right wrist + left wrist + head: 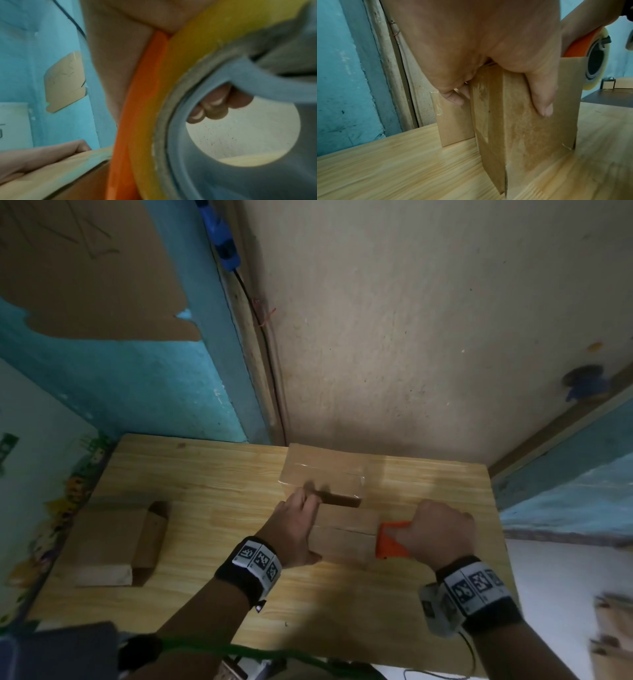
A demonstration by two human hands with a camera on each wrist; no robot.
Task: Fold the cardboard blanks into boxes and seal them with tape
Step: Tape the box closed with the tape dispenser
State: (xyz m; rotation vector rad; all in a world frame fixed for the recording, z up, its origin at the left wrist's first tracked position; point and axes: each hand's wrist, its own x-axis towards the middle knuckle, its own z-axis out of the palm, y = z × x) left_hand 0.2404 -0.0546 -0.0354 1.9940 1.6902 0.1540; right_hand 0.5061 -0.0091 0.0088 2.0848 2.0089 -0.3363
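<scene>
A folded cardboard box (342,537) stands in the middle of the wooden table (212,474). My left hand (298,525) clasps its left end; in the left wrist view the thumb (542,105) lies on one face of the box (522,128) and the fingers (453,100) curl over the other. My right hand (442,532) grips an orange tape dispenser (390,539) at the box's right end. The clear tape roll (597,60) shows behind the box. In the right wrist view my fingertips (214,106) curl through the roll (180,67).
A taped box (322,474) stands just behind the held one, near the wall. A stack of flat cardboard blanks (109,539) lies at the table's left. More cardboard (613,628) sits off the table at lower right. The table's right edge is close to my right hand.
</scene>
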